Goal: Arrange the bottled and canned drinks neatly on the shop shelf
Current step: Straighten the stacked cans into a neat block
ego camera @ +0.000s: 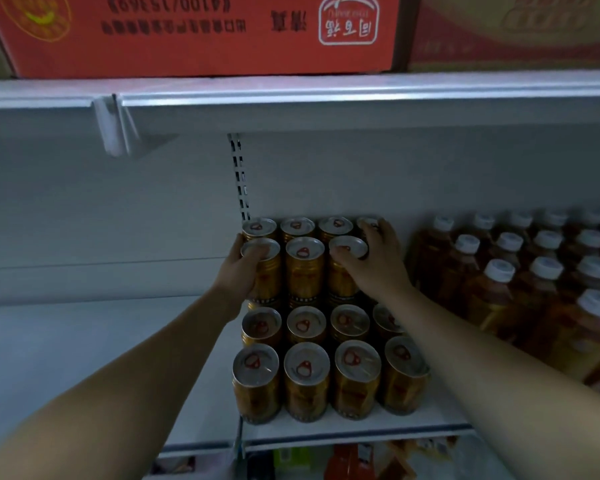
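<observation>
Gold cans with silver tops and red pull rings stand in a block on the white shelf (326, 432). Two front rows sit one layer high (305, 379). Behind them a second layer is stacked on top (305, 268). My left hand (238, 271) wraps the left upper can (265, 271) from its left side. My right hand (374, 263) lies over the right upper can (343, 271), fingers curled across its lid and reaching the can behind. Amber tea bottles with white caps (499, 289) stand in rows to the right.
The shelf to the left of the cans (101, 341) is bare white. A shelf board (326, 98) hangs close overhead, carrying a red carton (194, 32) and another box (513, 32). More goods show dimly on the shelf below (347, 459).
</observation>
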Action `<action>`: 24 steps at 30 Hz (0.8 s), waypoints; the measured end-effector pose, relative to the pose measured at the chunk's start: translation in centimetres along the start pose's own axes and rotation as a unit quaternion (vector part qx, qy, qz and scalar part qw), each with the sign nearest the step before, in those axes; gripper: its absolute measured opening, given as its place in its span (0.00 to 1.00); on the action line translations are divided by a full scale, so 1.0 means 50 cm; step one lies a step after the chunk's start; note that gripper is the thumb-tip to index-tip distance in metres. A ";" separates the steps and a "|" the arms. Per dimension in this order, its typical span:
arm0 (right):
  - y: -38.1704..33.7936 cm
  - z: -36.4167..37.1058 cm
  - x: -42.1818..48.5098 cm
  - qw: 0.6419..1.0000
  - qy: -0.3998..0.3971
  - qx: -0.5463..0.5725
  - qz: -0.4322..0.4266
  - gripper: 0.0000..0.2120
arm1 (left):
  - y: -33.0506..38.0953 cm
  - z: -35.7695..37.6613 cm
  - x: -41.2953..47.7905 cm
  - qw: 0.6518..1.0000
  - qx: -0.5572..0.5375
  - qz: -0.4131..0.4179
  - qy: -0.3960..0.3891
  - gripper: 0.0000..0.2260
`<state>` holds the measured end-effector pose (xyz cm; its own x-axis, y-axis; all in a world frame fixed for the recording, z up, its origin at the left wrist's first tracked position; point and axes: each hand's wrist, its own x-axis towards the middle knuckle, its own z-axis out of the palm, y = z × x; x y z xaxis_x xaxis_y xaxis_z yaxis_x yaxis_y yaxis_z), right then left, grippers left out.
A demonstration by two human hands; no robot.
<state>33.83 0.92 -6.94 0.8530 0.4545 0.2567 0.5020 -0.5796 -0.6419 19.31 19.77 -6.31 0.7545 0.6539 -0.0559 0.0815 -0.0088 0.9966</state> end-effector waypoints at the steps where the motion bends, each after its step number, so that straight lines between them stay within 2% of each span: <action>1: 0.001 0.004 -0.002 1.000 0.009 0.006 0.000 0.52 | -0.004 -0.001 0.003 1.000 0.000 0.003 0.001 0.20; 4: 0.003 0.015 -0.006 1.000 0.018 0.010 0.009 0.51 | -0.010 0.001 0.006 1.000 -0.005 -0.003 0.000 0.22; 7: 0.001 0.009 -0.003 1.000 -0.007 -0.008 0.009 0.46 | -0.005 0.001 0.001 1.000 0.004 -0.021 0.000 0.23; 10: -0.002 -0.010 -0.022 0.999 -0.036 0.019 0.013 0.51 | 0.003 -0.011 -0.020 0.998 -0.013 -0.058 0.007 0.30; 12: 0.004 -0.020 -0.053 0.999 -0.020 0.037 0.006 0.54 | -0.004 -0.018 -0.051 0.997 -0.016 -0.075 0.025 0.34; 14: 0.029 -0.030 -0.092 1.000 -0.024 -0.005 -0.003 0.53 | -0.032 -0.017 -0.108 0.996 0.038 -0.081 0.028 0.34; 16: 0.059 -0.045 -0.129 0.994 -0.087 -0.058 0.016 0.50 | -0.063 -0.014 -0.180 0.994 0.088 -0.072 -0.001 0.28; 18: 0.074 -0.057 -0.160 0.981 -0.173 -0.071 0.058 0.55 | -0.083 -0.009 -0.227 0.992 0.107 -0.044 -0.040 0.14; 19: 0.075 -0.055 -0.172 0.974 -0.199 -0.081 0.065 0.58 | -0.090 -0.006 -0.237 0.991 0.117 -0.020 -0.056 0.14; 21: 0.070 -0.039 -0.195 0.969 -0.199 -0.137 0.053 0.59 | -0.090 0.004 -0.245 0.991 0.129 0.004 -0.038 0.15; 23: 0.060 -0.027 -0.208 0.972 -0.152 -0.172 0.044 0.55 | -0.078 0.016 -0.247 0.991 0.136 0.001 0.018 0.09; 24: 0.058 -0.026 -0.212 0.974 -0.135 -0.175 0.041 0.53 | -0.079 0.019 -0.243 0.984 0.175 0.004 0.037 0.07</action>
<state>26.45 -6.46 -10.58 0.8472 0.5311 -0.0157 0.4920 -0.7952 -0.3544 10.42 11.14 -9.61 0.7071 0.7064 -0.0307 0.3050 -0.2656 0.9145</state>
